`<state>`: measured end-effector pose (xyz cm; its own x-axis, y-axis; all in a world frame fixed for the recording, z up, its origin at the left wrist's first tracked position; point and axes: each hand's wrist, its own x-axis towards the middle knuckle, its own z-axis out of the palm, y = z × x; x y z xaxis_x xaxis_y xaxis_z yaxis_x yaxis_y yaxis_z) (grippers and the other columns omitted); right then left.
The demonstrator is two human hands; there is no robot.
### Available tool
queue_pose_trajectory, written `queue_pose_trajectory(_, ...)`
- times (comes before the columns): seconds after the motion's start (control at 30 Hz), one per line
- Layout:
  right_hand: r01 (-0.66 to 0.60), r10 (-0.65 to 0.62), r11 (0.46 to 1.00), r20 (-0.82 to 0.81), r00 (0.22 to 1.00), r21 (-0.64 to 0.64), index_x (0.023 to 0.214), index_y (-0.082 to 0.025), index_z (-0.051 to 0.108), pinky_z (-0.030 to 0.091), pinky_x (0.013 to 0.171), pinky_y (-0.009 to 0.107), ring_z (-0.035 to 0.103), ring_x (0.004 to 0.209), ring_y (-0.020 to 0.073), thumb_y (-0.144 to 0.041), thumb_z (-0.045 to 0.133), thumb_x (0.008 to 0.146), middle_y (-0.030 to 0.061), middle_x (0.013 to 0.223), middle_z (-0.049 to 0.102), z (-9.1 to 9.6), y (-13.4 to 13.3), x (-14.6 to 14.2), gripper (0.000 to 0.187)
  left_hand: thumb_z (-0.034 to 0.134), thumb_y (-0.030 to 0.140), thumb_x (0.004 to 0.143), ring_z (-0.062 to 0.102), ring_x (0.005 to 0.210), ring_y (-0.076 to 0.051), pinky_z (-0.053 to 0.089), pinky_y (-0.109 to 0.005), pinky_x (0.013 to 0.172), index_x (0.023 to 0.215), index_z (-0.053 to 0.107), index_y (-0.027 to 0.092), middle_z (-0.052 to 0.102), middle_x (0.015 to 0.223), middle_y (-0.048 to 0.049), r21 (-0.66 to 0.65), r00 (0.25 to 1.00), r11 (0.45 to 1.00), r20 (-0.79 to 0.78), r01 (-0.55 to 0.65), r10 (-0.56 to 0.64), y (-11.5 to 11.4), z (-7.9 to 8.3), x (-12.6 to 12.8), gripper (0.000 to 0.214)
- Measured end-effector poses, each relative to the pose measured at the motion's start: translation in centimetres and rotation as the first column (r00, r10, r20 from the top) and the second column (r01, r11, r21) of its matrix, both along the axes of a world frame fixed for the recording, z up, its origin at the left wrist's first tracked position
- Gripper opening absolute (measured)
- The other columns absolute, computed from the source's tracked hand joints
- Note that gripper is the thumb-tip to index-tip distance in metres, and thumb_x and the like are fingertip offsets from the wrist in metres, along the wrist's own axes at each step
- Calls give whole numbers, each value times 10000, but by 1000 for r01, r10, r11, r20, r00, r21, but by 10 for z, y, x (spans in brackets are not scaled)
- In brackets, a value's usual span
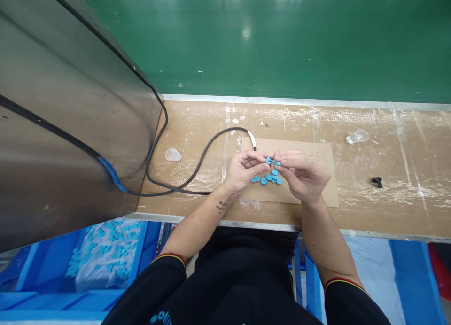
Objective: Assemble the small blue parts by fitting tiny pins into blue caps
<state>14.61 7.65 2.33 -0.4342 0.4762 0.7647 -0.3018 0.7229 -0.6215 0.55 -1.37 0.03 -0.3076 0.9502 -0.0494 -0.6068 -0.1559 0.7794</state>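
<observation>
Both my hands meet over a cardboard sheet (317, 156) on the bench. My left hand (243, 171) and my right hand (301, 171) pinch a small blue plastic part (272, 161) between their fingertips, a little above the sheet. Just beneath the fingers lies a small pile of several blue round discs (268, 178) on the cardboard. Both hands' fingers are curled and pressed together on the blue part.
A black cable (197, 167) loops across the bench from a large steel housing (63, 109) on the left. A clear round cap (172, 154) lies left, clear pieces (357, 136) and a black screw (377, 181) right. A green conveyor belt (282, 43) runs behind. Blue bin with bagged blue discs (102, 254) sits below left.
</observation>
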Motion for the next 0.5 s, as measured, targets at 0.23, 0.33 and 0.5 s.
queue_pose_trajectory(0.23,50,-50,999,37,998,-3,1004,-286,767,722,756,384,823,863,215,-155,797,898,7,913,833,-2,1,1,170,1020,457,593,792,826,-144,644,-253,781,738,741,191,822,886,-26,-22,1000,1000,-10,9,-10,-1,3,0,412)
queue_pose_trajectory(0.33,62,-63,998,35,997,10,972,-287,769,725,749,391,823,857,222,-164,803,892,7,896,831,-4,0,1,151,1025,454,583,787,810,-140,645,-256,784,727,737,192,813,857,-17,-30,1000,1000,9,-4,5,-1,4,0,416)
queue_pose_trajectory(0.5,27,-26,999,40,999,-28,1007,-290,771,718,766,386,822,884,220,-151,802,890,10,926,836,-2,1,1,183,1022,459,589,784,811,-149,640,-277,786,734,731,187,816,882,-29,-23,1000,1000,-9,12,-12,0,3,0,424)
